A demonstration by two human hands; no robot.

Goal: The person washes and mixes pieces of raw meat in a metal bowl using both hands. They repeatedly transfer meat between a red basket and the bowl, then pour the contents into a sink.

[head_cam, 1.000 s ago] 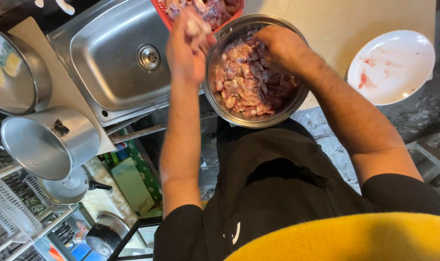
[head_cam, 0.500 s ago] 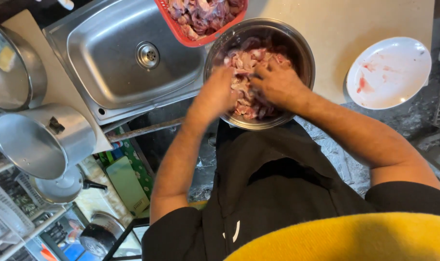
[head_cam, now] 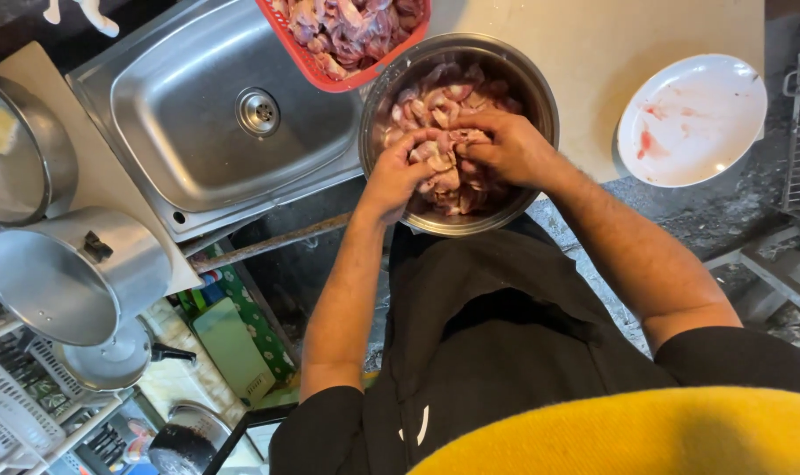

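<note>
Nearest the camera sit a yellow fabric edge (head_cam: 628,435) and the person's black shirt (head_cam: 496,325); both bare forearms reach away from it into a round stainless steel bowl (head_cam: 540,88) that overhangs the near edge of the pale beige desk (head_cam: 593,40); the bowl holds pink and purplish raw meat pieces (head_cam: 435,92). The left hand (head_cam: 398,176) rests on the meat with fingers curled closed around a few pieces; the right hand (head_cam: 505,149) meets it, fingers bent and pinching a clump of the same meat, so the two hands touch over the middle of the bowl. To the right on the desk lies a white round plate with red smears (head_cam: 692,119), well apart from the bowl; beyond the bowl, touching its far rim, stands a red plastic basket (head_cam: 329,75) holding more meat; left of it is a stainless steel sink basin (head_cam: 197,114) with its drain. Further left stand a large aluminium pot (head_cam: 74,273) and a round metal lid (head_cam: 21,149); below them a white wire rack (head_cam: 21,413) and dark pans crowd a cramped kitchen floor.
</note>
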